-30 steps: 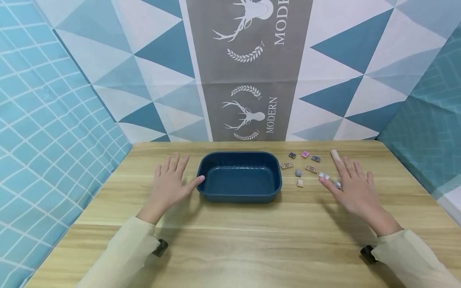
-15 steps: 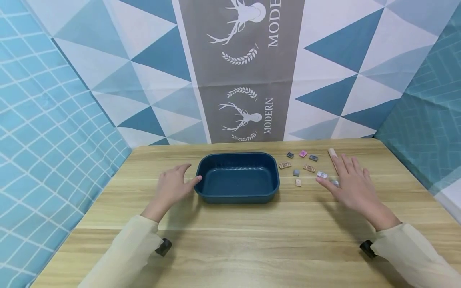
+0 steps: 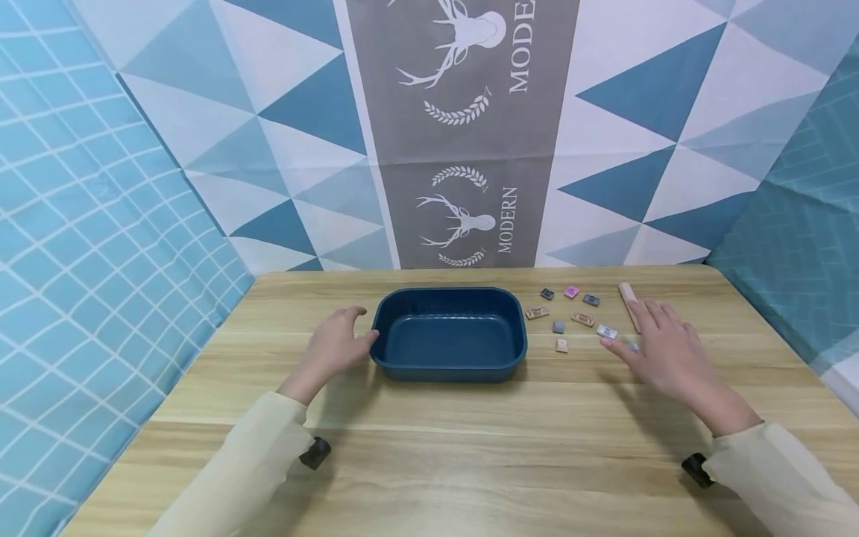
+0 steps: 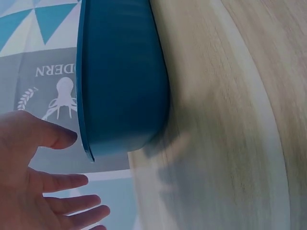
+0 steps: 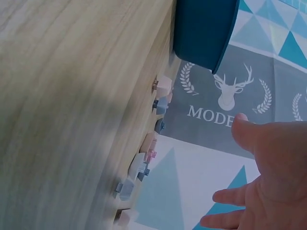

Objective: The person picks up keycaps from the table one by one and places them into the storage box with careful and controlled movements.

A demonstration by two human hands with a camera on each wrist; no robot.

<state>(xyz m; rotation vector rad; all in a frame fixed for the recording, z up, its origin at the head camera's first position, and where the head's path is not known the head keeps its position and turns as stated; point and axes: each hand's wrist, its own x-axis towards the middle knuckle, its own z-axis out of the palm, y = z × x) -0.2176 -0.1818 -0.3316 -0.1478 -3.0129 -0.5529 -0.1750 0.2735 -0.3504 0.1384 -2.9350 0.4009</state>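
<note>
A dark blue rectangular basin stands in the middle of the table in the head view. Just beyond its left rim hovers my left hand, fingers loosely bent and thumb toward the rim; the left wrist view has the thumb beside the rim with nothing gripped. My right hand, relaxed and holding nothing, is raised over the right side. Small keycaps lie near it: a pink one, a white one, brown ones and a long pale bar-shaped one. Fingers partly hide a light blue keycap.
The wooden table reaches back to a patterned cloth wall. Tiled blue cloth borders the left, and teal cloth the right. A black strap piece shows under the left sleeve.
My left fingers, spread and straight a second ago, have bent and drawn in beside the basin's rim. My right hand has barely moved. Basin and keycaps keep their places.
</note>
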